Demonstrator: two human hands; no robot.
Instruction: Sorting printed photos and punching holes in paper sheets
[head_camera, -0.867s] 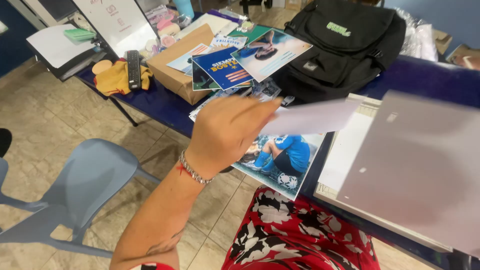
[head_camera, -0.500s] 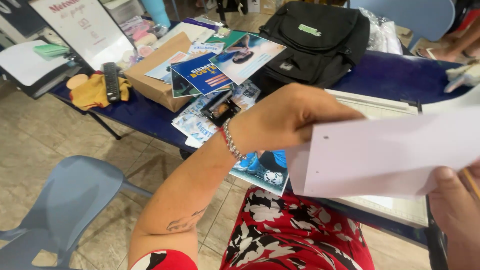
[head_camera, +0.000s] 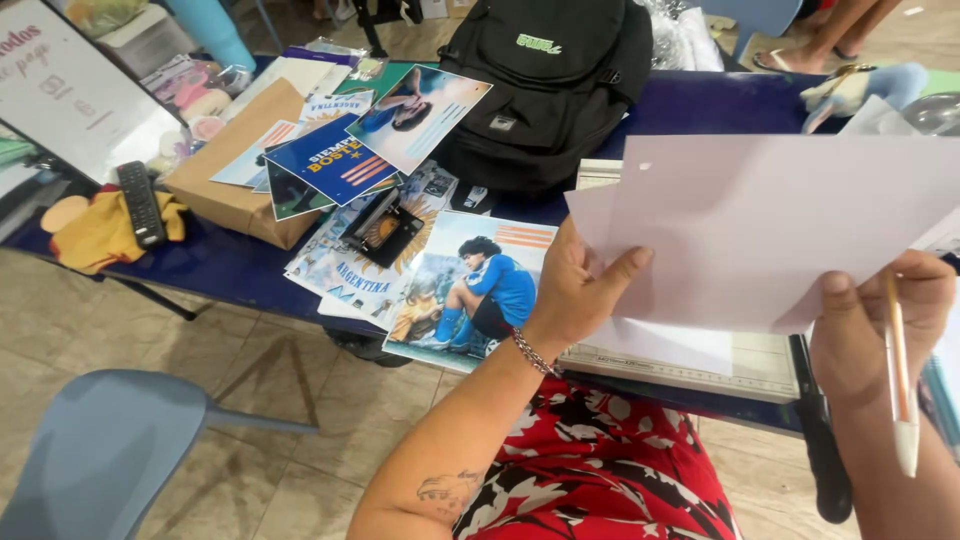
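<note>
Nearest, right hand (head_camera: 868, 325) pinched the white sheet's (head_camera: 770, 230) lower right edge, a white pen (head_camera: 898, 385) tucked in its fingers. Left hand (head_camera: 578, 290) gripped the sheet's left edge, thumb on top. Sheet was held above the paper trimmer (head_camera: 690, 365) on the blue table (head_camera: 220, 268). Beyond: printed photos (head_camera: 470, 290), black backpack (head_camera: 545, 85).
</note>
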